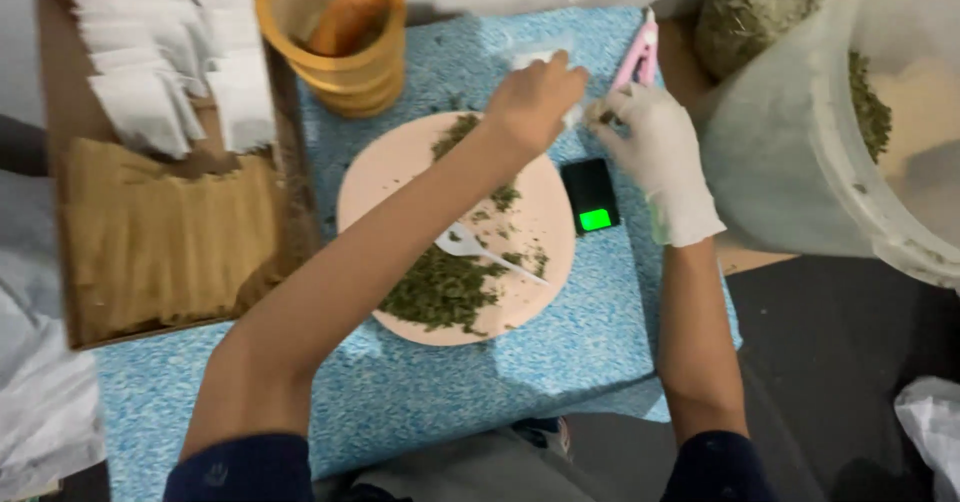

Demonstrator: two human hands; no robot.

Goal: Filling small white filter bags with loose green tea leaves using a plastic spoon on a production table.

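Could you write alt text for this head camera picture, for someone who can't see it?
A bare left hand and gloved right hand meet above a pink plate of dried green herbs on a blue mat.

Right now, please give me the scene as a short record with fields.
left hand: bare left hand, at a small white sachet, grip unclear
right hand: white-gloved right hand, beside a pink tool
plate: pink plate with dried green herb and a white plastic spoon
scale: small black scale, green display
tray: brown tray with white sachets
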